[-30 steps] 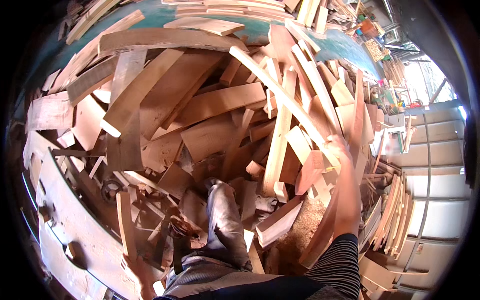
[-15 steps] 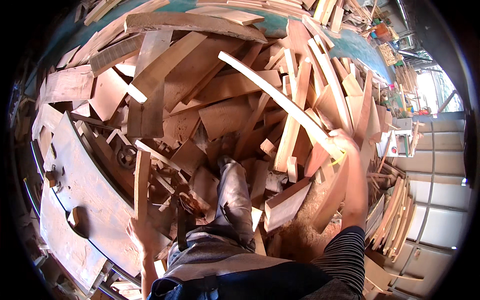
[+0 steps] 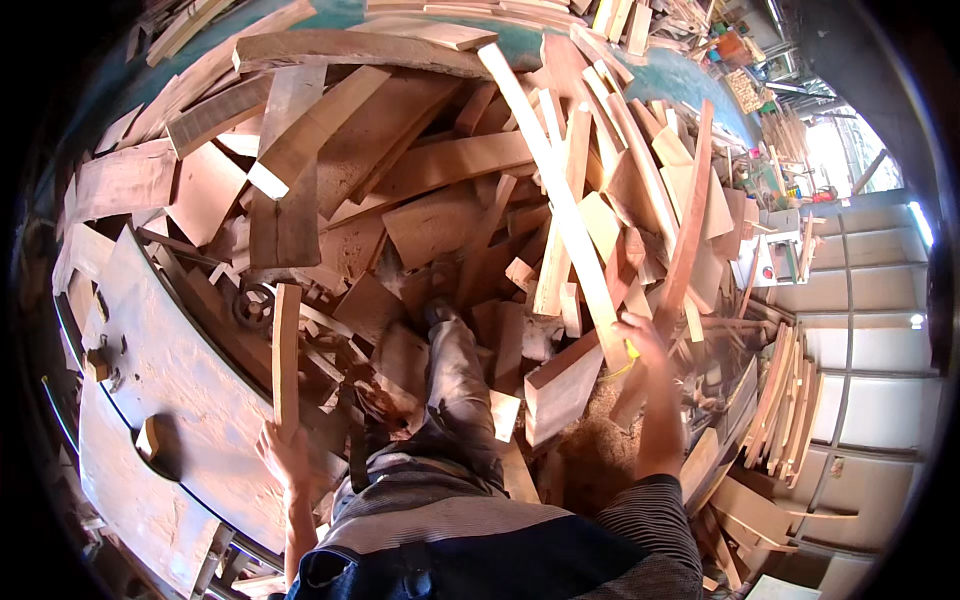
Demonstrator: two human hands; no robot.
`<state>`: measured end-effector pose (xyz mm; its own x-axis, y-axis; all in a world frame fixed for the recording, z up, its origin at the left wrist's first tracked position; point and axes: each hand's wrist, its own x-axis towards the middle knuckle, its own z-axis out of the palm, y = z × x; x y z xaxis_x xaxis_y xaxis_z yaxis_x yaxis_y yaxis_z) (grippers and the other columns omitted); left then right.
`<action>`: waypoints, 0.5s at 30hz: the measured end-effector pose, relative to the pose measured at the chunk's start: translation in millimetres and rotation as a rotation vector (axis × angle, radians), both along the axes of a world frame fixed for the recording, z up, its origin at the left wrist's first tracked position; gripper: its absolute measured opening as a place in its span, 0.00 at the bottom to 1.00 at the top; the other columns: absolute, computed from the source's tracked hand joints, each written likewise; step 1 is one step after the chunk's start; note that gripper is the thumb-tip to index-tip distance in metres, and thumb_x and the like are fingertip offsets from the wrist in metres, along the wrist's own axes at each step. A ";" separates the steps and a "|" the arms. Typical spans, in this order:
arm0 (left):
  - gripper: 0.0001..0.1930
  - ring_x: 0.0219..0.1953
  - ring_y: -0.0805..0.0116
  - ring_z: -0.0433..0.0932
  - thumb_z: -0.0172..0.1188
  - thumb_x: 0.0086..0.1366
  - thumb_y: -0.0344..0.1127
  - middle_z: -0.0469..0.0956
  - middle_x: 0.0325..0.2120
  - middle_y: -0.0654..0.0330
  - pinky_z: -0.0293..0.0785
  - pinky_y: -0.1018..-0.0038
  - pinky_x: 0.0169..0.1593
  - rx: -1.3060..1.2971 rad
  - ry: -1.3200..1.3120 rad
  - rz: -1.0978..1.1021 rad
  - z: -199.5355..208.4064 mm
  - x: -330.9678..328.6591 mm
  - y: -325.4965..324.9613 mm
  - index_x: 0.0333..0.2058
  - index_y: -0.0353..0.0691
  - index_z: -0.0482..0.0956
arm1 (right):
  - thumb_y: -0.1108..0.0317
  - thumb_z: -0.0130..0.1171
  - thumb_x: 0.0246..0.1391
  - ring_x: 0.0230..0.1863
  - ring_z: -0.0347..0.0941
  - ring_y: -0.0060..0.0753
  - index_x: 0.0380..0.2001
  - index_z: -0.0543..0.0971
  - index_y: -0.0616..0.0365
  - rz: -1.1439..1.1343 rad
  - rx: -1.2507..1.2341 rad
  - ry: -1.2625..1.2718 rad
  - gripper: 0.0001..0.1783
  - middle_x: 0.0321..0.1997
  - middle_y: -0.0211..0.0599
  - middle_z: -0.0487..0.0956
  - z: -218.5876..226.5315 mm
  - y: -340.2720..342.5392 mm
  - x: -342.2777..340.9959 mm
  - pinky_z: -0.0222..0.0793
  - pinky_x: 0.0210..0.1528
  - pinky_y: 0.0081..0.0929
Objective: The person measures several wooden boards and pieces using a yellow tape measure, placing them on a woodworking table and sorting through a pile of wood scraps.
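My right hand (image 3: 645,345) is closed round the near end of a long, pale wooden strip (image 3: 560,210). The strip slants away to the far left, over the heap of timber. Something small and yellow (image 3: 632,349) shows at this hand, with a thin yellow curve below it; I cannot make out what it is. On the left, my left hand (image 3: 284,455) grips the lower end of a shorter wooden strip (image 3: 286,350). That strip stands up from the hand beside the edge of a dusty machine table (image 3: 230,400).
A jumbled heap of boards and offcuts (image 3: 440,235) fills the area ahead, around my leg (image 3: 455,375). A thick block (image 3: 565,395) lies by my right hand. Long thin strips (image 3: 780,400) lean at the right near a pale panelled wall (image 3: 870,350).
The long strip has swung more upright, its far end moving right and away. My right hand has come left and nearer to me. My left hand still holds the short strip.
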<state>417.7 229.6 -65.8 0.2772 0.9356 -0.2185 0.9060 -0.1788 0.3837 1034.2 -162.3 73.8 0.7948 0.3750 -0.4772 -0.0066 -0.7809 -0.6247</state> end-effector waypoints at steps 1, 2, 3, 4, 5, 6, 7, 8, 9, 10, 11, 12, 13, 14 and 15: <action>0.33 0.60 0.40 0.68 0.71 0.59 0.38 0.75 0.55 0.44 0.63 0.47 0.67 -0.025 -0.026 -0.014 1.3 4.2 0.8 0.60 0.32 0.71 | 0.66 0.68 0.59 0.45 0.77 0.25 0.50 0.83 0.67 -0.016 0.094 0.036 0.19 0.43 0.30 0.84 -9.8 -10.8 -8.3 0.70 0.51 0.24; 0.33 0.61 0.40 0.68 0.71 0.59 0.37 0.74 0.56 0.43 0.63 0.47 0.67 -0.044 -0.038 -0.026 9.1 6.0 3.5 0.60 0.32 0.71 | 0.66 0.68 0.59 0.45 0.76 0.23 0.51 0.82 0.68 -0.029 0.194 0.085 0.20 0.43 0.29 0.84 -16.5 -9.4 -18.4 0.70 0.51 0.24; 0.33 0.62 0.40 0.67 0.71 0.58 0.37 0.73 0.57 0.43 0.62 0.47 0.68 -0.065 -0.050 -0.040 14.7 10.2 5.2 0.60 0.32 0.71 | 0.68 0.66 0.61 0.46 0.77 0.22 0.53 0.82 0.68 -0.017 0.214 0.049 0.19 0.44 0.29 0.84 -23.2 -8.7 -28.6 0.71 0.52 0.23; 0.32 0.63 0.39 0.66 0.71 0.58 0.36 0.72 0.59 0.43 0.62 0.46 0.68 0.018 0.001 -0.079 20.4 7.9 4.1 0.60 0.32 0.71 | 0.70 0.65 0.62 0.46 0.77 0.20 0.53 0.82 0.66 -0.112 0.175 -0.010 0.18 0.45 0.28 0.84 -26.0 17.3 -46.6 0.71 0.52 0.21; 0.32 0.63 0.38 0.65 0.71 0.58 0.36 0.70 0.60 0.43 0.61 0.46 0.69 0.093 0.031 -0.136 22.7 15.5 3.9 0.60 0.33 0.71 | 0.70 0.65 0.63 0.46 0.77 0.20 0.53 0.82 0.66 -0.091 0.235 -0.018 0.17 0.45 0.28 0.84 -38.0 17.8 -50.1 0.71 0.51 0.21; 0.32 0.64 0.37 0.65 0.71 0.58 0.35 0.69 0.61 0.42 0.60 0.46 0.69 0.167 0.060 -0.192 25.7 26.2 3.4 0.60 0.33 0.71 | 0.70 0.65 0.63 0.45 0.77 0.20 0.53 0.82 0.66 -0.071 0.294 -0.028 0.17 0.45 0.28 0.84 -50.3 19.2 -52.7 0.71 0.51 0.21; 0.32 0.65 0.37 0.64 0.71 0.57 0.35 0.68 0.62 0.42 0.61 0.46 0.69 0.158 -0.008 -0.194 38.8 40.1 3.6 0.60 0.34 0.72 | 0.71 0.64 0.64 0.47 0.77 0.22 0.53 0.82 0.66 -0.075 0.381 -0.023 0.16 0.46 0.29 0.84 -63.8 26.2 -58.4 0.72 0.51 0.21; 0.33 0.66 0.37 0.63 0.72 0.56 0.35 0.66 0.63 0.42 0.61 0.47 0.69 0.148 -0.080 -0.196 51.9 53.9 3.4 0.60 0.34 0.72 | 0.72 0.64 0.64 0.37 0.76 0.17 0.50 0.83 0.63 -0.216 0.530 -0.004 0.12 0.40 0.26 0.83 -84.0 33.1 -65.6 0.71 0.38 0.19; 0.33 0.66 0.37 0.64 0.73 0.56 0.35 0.67 0.63 0.42 0.62 0.47 0.69 0.170 -0.137 -0.253 60.1 65.5 6.5 0.59 0.35 0.72 | 0.71 0.65 0.64 0.37 0.77 0.17 0.52 0.82 0.63 -0.230 0.554 0.128 0.15 0.40 0.28 0.84 -86.0 41.3 -71.3 0.71 0.37 0.18; 0.33 0.66 0.37 0.64 0.73 0.55 0.35 0.67 0.63 0.42 0.63 0.47 0.69 0.193 -0.198 -0.310 65.7 78.5 9.8 0.59 0.35 0.72 | 0.71 0.66 0.63 0.38 0.77 0.17 0.55 0.81 0.63 -0.243 0.575 0.256 0.18 0.41 0.29 0.84 -83.7 49.5 -76.7 0.70 0.36 0.17; 0.33 0.65 0.38 0.66 0.74 0.55 0.35 0.68 0.63 0.42 0.64 0.48 0.68 0.182 -0.238 -0.353 67.4 91.6 12.4 0.59 0.34 0.73 | 0.70 0.66 0.63 0.31 0.71 0.13 0.54 0.82 0.61 -0.229 0.569 0.225 0.17 0.38 0.25 0.82 -82.5 71.5 -87.4 0.63 0.29 0.17; 0.33 0.64 0.39 0.68 0.74 0.54 0.35 0.70 0.62 0.42 0.65 0.49 0.68 0.170 -0.279 -0.400 66.7 104.7 14.2 0.58 0.34 0.74 | 0.69 0.67 0.64 0.23 0.65 0.09 0.54 0.83 0.58 -0.216 0.562 0.190 0.16 0.34 0.21 0.80 -79.8 93.4 -98.0 0.55 0.22 0.16; 0.32 0.62 0.40 0.70 0.74 0.54 0.36 0.73 0.60 0.42 0.66 0.50 0.67 0.153 -0.355 -0.441 67.5 120.7 13.2 0.58 0.33 0.75 | 0.69 0.66 0.64 0.23 0.65 0.10 0.54 0.82 0.58 -0.193 0.575 0.236 0.17 0.34 0.21 0.79 -77.7 102.6 -104.6 0.56 0.22 0.16; 0.32 0.61 0.41 0.73 0.75 0.54 0.36 0.75 0.58 0.42 0.67 0.51 0.66 0.139 -0.423 -0.479 69.5 136.1 11.2 0.57 0.32 0.76 | 0.68 0.66 0.64 0.23 0.64 0.10 0.55 0.82 0.58 -0.168 0.590 0.289 0.18 0.33 0.20 0.79 -73.0 116.9 -114.9 0.56 0.22 0.16; 0.32 0.60 0.41 0.74 0.75 0.55 0.38 0.77 0.57 0.42 0.68 0.52 0.66 0.092 -0.489 -0.498 70.0 147.8 9.9 0.57 0.31 0.76 | 0.67 0.66 0.64 0.24 0.62 0.09 0.58 0.81 0.58 -0.084 0.586 0.203 0.20 0.34 0.19 0.77 -58.5 144.7 -136.0 0.53 0.22 0.16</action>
